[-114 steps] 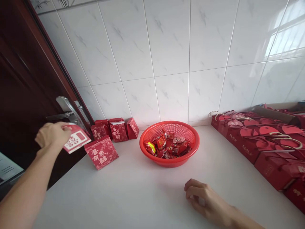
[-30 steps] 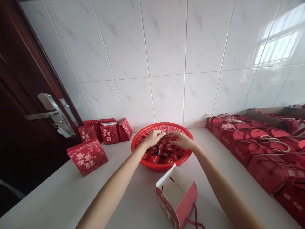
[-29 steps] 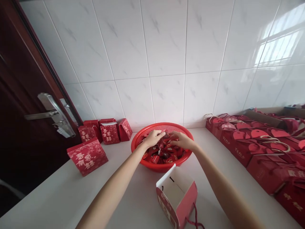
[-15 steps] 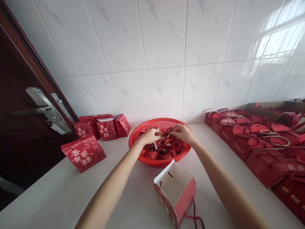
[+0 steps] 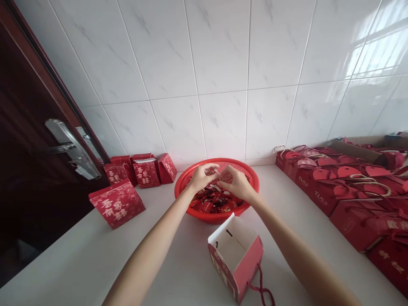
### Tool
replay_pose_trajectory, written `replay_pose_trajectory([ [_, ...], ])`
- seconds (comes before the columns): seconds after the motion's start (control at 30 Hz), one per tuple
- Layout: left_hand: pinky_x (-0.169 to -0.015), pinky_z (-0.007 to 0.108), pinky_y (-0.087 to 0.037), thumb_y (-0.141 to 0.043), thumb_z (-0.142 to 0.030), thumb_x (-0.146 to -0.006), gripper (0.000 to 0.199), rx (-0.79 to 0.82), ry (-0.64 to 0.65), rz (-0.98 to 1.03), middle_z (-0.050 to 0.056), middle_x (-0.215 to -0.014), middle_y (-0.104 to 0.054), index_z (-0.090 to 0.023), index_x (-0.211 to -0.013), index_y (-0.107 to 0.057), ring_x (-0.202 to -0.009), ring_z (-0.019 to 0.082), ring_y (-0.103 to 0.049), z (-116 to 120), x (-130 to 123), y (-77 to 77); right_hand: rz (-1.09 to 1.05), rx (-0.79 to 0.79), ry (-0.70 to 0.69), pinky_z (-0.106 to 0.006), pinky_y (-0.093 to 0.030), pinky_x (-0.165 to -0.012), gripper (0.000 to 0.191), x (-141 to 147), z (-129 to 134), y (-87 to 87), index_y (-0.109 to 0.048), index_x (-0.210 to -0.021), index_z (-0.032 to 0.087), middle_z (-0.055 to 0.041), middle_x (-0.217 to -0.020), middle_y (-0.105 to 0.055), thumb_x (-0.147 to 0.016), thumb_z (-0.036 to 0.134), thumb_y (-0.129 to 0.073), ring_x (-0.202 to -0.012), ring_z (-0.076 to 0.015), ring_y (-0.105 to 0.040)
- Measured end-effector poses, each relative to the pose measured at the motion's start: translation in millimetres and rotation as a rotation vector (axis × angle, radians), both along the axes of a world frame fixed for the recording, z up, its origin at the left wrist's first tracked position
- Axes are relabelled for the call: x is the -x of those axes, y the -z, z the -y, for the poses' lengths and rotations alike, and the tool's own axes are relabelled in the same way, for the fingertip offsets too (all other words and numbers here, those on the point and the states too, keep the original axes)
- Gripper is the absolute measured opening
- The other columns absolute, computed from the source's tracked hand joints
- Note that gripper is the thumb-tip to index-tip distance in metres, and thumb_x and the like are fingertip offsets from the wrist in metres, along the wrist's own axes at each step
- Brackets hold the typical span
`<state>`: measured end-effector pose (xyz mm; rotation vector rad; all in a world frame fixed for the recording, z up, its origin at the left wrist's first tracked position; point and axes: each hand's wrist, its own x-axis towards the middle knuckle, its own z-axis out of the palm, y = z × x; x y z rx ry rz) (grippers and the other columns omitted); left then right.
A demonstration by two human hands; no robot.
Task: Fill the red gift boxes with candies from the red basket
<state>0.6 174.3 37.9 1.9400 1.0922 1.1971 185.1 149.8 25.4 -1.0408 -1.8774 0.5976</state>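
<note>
A red plastic basket (image 5: 217, 219) with a perforated rim holds a heap of wrapped candies (image 5: 219, 202), mostly red and some dark. Above the heap, my left hand (image 5: 201, 177) and my right hand (image 5: 237, 183) come close together with fingers curled inward. Something small and pale shows between the fingertips, partly hidden; what each hand grips is unclear. In front of the basket stands an open-topped red gift box (image 5: 236, 255), white inside, with a dark red cord handle (image 5: 261, 284) on its right side.
Several red boxes with gold lettering (image 5: 117, 204) stand at the left. Rows of closed red gift boxes (image 5: 321, 187) with cord handles fill the right side, beside a cardboard box (image 5: 360, 143). A tiled wall (image 5: 219, 123) rises behind; a dark door (image 5: 28, 170) is at far left.
My hands have drawn closer together over the candies, the right one moving left. The dark candy seen at my right fingertips no longer shows there. The view has shifted slightly.
</note>
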Motion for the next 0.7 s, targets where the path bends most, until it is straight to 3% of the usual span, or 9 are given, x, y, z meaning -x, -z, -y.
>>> replay_pose_trajectory([
  [0.17, -0.074, 0.032, -0.056, -0.075, -0.051, -0.073, 0.036, -0.03, -0.047, 0.007, 0.006, -0.084, -0.074, -0.017, -0.083, -0.072, -0.078, 0.021, -0.069, 3.3, -0.4, 0.3, 0.096, 0.029, -0.035, -0.033, -0.048, -0.068, 0.048, 12.1, 4.0, 2.7, -0.051, -0.097, 0.023, -0.0051, -0.094, -0.068, -0.069, 0.047, -0.08, -0.081, -0.0218, -0.064],
  [0.37, -0.068, 0.029, -0.055, -0.059, -0.062, -0.082, 0.047, -0.023, -0.035, -0.04, 0.005, -0.082, -0.073, -0.017, -0.089, -0.072, -0.077, 0.02, -0.068, 4.5, -4.8, -3.0, 0.108, 0.047, -0.036, -0.032, -0.046, -0.072, 0.017, 8.2, 0.1, 5.1, -0.055, -0.096, 0.022, -0.0036, -0.086, -0.069, -0.083, 0.029, -0.064, -0.082, -0.0211, -0.064],
  [0.43, -0.067, 0.029, -0.054, -0.053, -0.062, -0.085, 0.048, -0.023, -0.062, -0.073, 0.004, -0.079, -0.072, -0.018, -0.087, -0.072, -0.076, 0.02, -0.067, 4.3, -1.2, -6.0, 0.052, 0.057, -0.06, -0.033, -0.046, -0.076, 0.011, 7.4, -0.9, 5.1, -0.057, -0.093, 0.022, -0.003, -0.088, -0.07, -0.083, 0.025, -0.061, -0.083, -0.0201, -0.065],
  [0.53, -0.067, 0.028, -0.05, -0.054, -0.055, -0.085, 0.04, -0.014, -0.108, -0.162, 0.002, -0.073, -0.071, -0.019, -0.077, -0.071, -0.072, 0.019, -0.065, 7.2, 12.3, -10.1, -0.095, 0.109, -0.067, -0.033, -0.048, -0.074, 0.011, 5.1, -1.7, 3.9, -0.059, -0.091, 0.022, -0.0005, -0.079, -0.068, -0.084, 0.032, -0.059, -0.076, -0.0184, -0.063],
  [0.7, -0.064, 0.028, -0.048, -0.074, -0.04, -0.068, 0.017, 0.093, -0.086, -0.441, 0.0, -0.07, -0.074, -0.022, -0.069, -0.075, -0.067, 0.021, -0.066, 19.4, 38.4, -6.0, -0.395, 0.329, -0.059, -0.029, -0.05, -0.064, 0.023, 0.2, 0.1, -0.4, -0.062, -0.091, 0.021, -0.0016, -0.083, -0.067, -0.081, 0.042, -0.06, -0.074, -0.0175, -0.062],
])
